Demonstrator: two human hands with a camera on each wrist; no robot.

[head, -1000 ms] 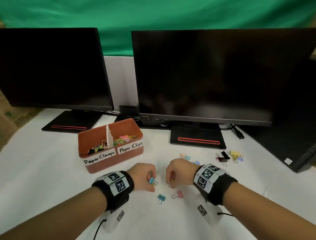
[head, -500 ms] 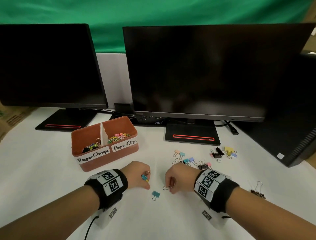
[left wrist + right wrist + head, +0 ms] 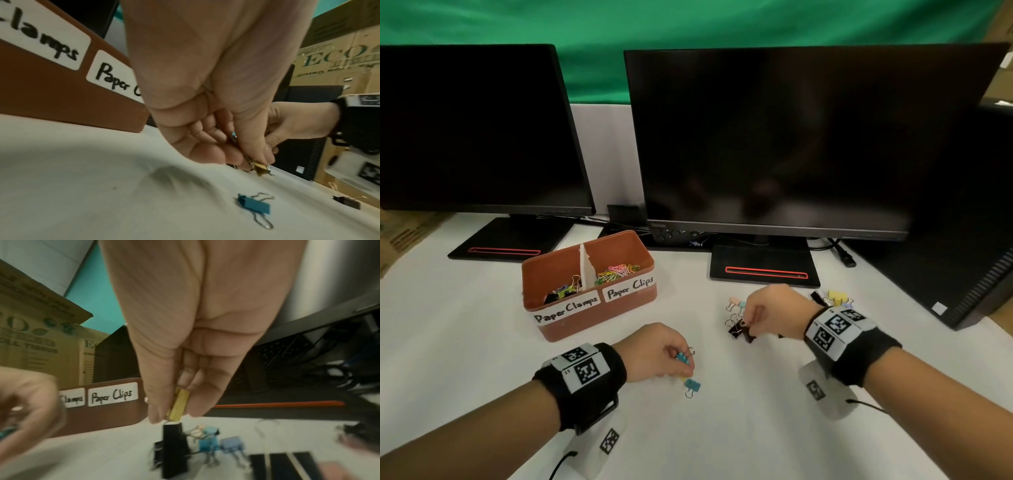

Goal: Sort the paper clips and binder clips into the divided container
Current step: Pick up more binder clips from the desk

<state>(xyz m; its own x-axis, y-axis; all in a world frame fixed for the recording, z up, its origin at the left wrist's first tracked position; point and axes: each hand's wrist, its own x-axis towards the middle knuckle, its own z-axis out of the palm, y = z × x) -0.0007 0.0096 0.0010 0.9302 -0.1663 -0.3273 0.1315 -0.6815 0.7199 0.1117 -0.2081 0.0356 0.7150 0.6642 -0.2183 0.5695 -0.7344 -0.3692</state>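
Since the earlier frame my right hand has reached away from me to the binder clip cluster, pinching a yellow binder clip just above a black binder clip. My left hand pinches small binder clips, a teal binder clip lying just beyond its fingertips. Both hands sit right of the divided container. Overfull pinches could spill clips.

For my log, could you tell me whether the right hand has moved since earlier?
Yes. The right hand moved away from the person and rightward, nearer the right monitor's base.
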